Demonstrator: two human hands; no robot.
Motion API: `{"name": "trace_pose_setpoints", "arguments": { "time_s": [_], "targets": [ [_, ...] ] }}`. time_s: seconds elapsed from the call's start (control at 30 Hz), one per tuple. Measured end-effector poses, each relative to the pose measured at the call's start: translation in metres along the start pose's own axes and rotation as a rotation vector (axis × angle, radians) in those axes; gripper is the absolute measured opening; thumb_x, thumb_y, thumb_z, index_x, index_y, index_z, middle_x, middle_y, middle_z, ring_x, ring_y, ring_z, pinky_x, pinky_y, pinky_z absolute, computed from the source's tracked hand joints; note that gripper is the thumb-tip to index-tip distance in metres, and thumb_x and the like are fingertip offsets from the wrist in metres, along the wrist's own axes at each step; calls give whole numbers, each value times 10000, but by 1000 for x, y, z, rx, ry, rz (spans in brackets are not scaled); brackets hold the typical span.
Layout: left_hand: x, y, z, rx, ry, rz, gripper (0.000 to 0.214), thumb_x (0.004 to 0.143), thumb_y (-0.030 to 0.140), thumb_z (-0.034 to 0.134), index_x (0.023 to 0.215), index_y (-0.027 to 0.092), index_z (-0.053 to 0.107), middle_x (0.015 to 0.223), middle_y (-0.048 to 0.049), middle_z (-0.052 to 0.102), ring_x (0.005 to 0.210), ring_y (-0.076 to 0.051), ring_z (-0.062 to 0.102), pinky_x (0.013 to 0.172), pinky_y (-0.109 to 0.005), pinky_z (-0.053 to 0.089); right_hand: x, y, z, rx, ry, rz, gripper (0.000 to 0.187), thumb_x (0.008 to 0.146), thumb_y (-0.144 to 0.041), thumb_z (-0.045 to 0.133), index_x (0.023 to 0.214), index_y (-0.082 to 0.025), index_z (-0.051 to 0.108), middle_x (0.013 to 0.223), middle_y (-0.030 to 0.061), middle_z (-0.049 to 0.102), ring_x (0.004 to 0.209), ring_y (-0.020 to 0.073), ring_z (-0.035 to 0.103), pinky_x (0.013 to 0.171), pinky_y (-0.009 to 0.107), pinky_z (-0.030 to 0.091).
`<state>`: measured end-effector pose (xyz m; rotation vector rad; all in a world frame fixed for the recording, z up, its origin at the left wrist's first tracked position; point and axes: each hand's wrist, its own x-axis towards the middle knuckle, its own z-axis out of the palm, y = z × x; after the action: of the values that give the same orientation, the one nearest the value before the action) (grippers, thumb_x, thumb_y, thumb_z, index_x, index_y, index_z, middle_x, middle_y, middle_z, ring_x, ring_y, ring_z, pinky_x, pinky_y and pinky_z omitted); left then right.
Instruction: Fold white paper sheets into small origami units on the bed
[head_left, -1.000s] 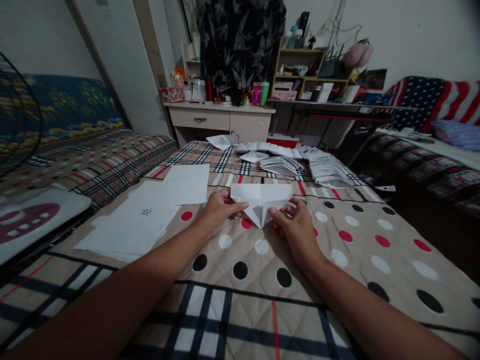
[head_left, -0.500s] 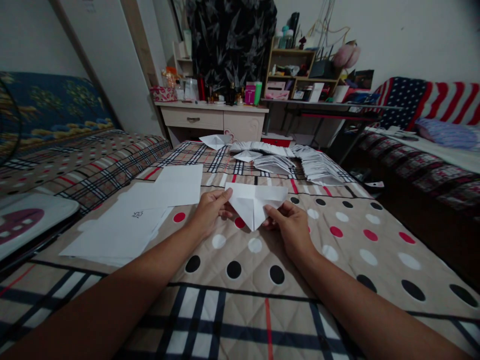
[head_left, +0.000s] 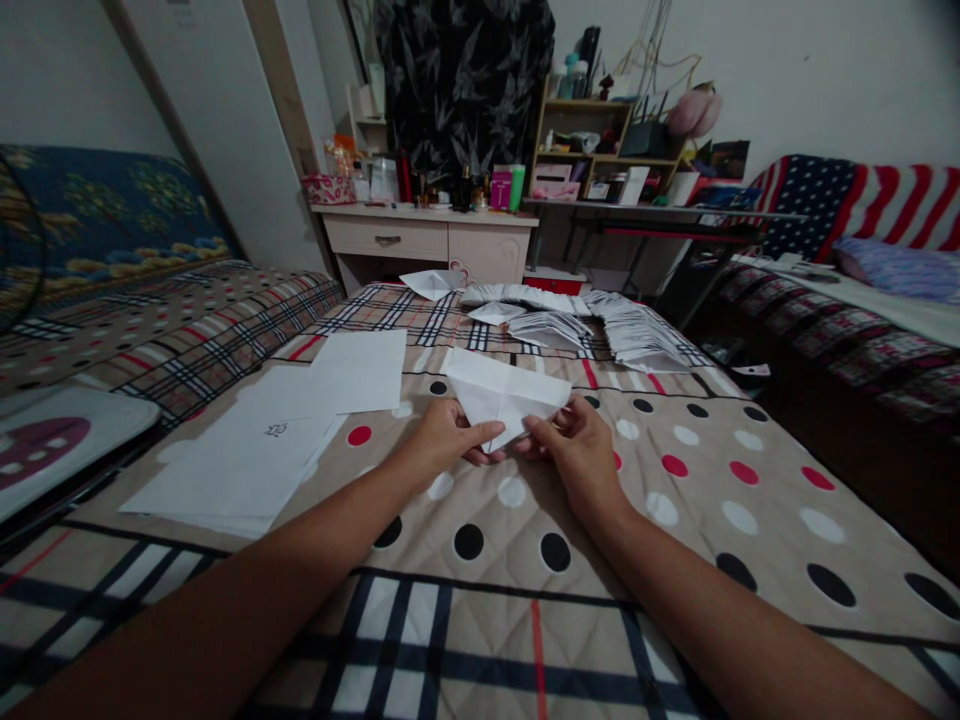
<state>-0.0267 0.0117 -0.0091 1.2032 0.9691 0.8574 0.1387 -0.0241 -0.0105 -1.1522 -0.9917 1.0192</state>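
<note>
A folded sheet of white paper (head_left: 504, 388), wide along its far edge and narrowing to a point toward me, is held just over the bed. My left hand (head_left: 450, 432) grips its lower left side, thumb on top near the point and fingers beneath. On the lower right side, my right hand (head_left: 574, 445) pinches it the same way, thumb over and fingers tucked under. Left of my hands lies a stack of white sheets (head_left: 217, 460) with a small dark mark, and another blank sheet (head_left: 367, 368) overlaps it.
Rows of folded papers (head_left: 645, 335) lie at the bed's far end, with one folded piece (head_left: 433, 284) to their left. The patterned bedspread (head_left: 480, 620) spreads under my arms. A white board-like object (head_left: 67, 440) is at the left edge. Beyond stands a cluttered dresser (head_left: 420, 235).
My left hand has slid from the paper's upper left corner down toward its point. The paper has tilted slightly, and my right hand keeps its hold on the right side.
</note>
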Motion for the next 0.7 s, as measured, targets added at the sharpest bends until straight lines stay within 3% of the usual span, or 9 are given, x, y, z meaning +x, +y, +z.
{"name": "trace_pose_setpoints", "arguments": {
  "time_s": [0.1,0.2,0.4,0.53,0.7],
  "targets": [
    [-1,3,0,7,44,-25,221,752,189,782,925,62,729,821,-113,765,577,-139,711,457,-153,511,1,2,-2,-53,98,-108,638,639,-297,811,1164,-253,452,1062,36,640,542,125,635,440,258,511],
    [-2,4,1,24,70,-38,181,770,168,761,911,60,726,835,-120,766,574,-140,712,452,-151,511,-1,0,-3,-114,114,-180,690,660,-270,788,1241,-294,416,1114,27,584,561,108,610,432,246,493],
    [-1,3,-1,-9,78,-24,251,714,204,820,909,73,733,819,-115,766,573,-153,713,460,-166,528,-1,-1,-2,-175,5,-137,364,738,-338,731,1054,-227,589,893,3,624,555,122,604,477,252,475],
    [0,2,-2,-39,83,-29,315,659,223,864,905,74,735,833,-119,767,577,-160,718,481,-178,548,1,2,-2,-136,-6,-97,319,717,-373,761,946,-210,610,633,-24,623,523,149,588,483,253,446],
    [0,2,-2,-30,61,-59,311,675,204,853,926,69,729,830,-123,769,600,-167,727,508,-189,564,-1,-1,-2,-108,-27,-80,251,739,-400,744,778,-199,600,595,9,667,507,140,574,478,237,417]
  ]
}}
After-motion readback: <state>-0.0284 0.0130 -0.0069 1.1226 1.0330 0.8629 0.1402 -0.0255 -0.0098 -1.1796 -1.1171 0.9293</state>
